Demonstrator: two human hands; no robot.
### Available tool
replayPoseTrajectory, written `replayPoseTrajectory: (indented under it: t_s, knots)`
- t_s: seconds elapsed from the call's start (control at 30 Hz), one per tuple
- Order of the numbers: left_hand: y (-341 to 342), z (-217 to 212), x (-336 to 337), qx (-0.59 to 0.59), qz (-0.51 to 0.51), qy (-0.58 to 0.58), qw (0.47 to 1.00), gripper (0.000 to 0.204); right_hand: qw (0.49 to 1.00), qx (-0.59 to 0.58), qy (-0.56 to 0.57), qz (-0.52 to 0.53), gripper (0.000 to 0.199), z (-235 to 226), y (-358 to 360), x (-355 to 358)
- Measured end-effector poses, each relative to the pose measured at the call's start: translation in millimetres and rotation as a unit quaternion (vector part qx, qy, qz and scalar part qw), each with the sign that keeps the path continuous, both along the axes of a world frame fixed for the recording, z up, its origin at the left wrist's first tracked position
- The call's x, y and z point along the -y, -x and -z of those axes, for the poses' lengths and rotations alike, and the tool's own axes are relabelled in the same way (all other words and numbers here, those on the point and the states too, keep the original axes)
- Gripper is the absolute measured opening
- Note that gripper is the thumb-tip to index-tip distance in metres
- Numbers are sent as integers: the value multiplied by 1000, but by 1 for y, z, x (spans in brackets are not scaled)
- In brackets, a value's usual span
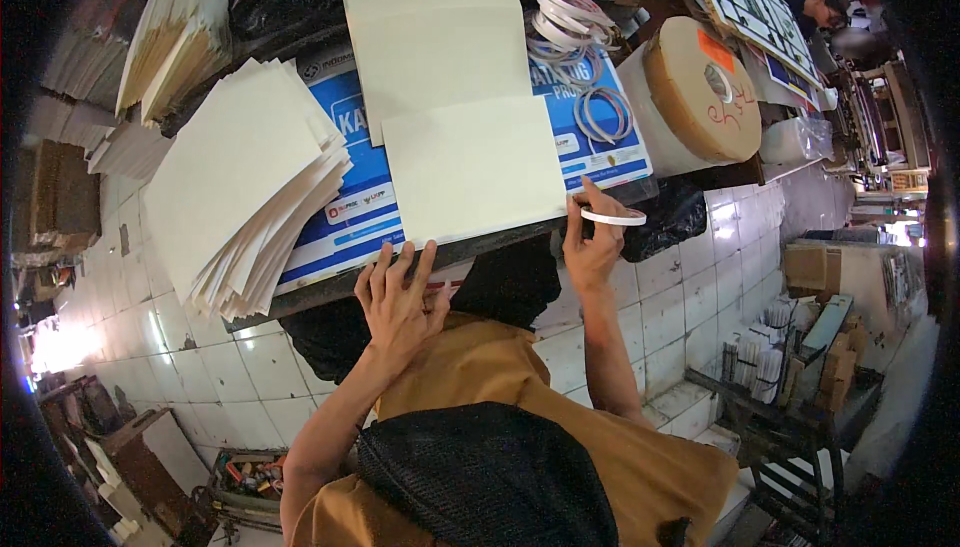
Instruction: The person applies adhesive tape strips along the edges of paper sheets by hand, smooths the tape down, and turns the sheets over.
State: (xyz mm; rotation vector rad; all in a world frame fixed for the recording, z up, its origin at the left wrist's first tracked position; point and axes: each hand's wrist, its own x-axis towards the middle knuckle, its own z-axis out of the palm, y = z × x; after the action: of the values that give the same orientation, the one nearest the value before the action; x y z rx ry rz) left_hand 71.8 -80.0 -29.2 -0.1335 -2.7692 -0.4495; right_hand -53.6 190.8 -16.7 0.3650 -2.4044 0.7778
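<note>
A cream sheet (pixel 475 167) lies in front of me, its far edge overlapping a stack of similar cream sheets (pixel 435 37). My left hand (pixel 398 297) rests with spread fingers at the sheet's near left edge, fingertips touching the edge. My right hand (pixel 594 247) is at the near right corner, holding a thin roll of white tape (pixel 615 218). Its fingers are bent, and the roll hangs around or between them; exactly how is hard to make out. Under the sheets is a blue and white printed board (pixel 605 162).
A fanned pile of cream sheets (pixel 250 167) hangs over the table's left front edge. Several tape rolls (pixel 603 115) lie at the right, beside a large cardboard-ended roll (pixel 700 87). Another paper stack (pixel 180 37) stands far left. A dark metal rack (pixel 800 427) is on the tiled floor.
</note>
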Motion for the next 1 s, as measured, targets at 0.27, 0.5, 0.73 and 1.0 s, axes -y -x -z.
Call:
replayPoseTrajectory:
  t_s: [0.27, 0.5, 0.73, 1.0]
  knots:
    - [5, -26, 2, 20, 0, 14, 1000, 58, 997, -8, -74, 28, 26, -10, -1, 6]
    - [67, -73, -32, 36, 4, -74, 997, 59, 987, 131, 89, 6, 28, -28, -38, 34]
    - [86, -37, -89, 104, 60, -9, 993, 64, 959, 176, 219, 47, 33, -33, -47, 23]
    - [86, -37, -90, 79, 59, -40, 994, 70, 951, 203, 230, 37, 29, -26, -44, 22]
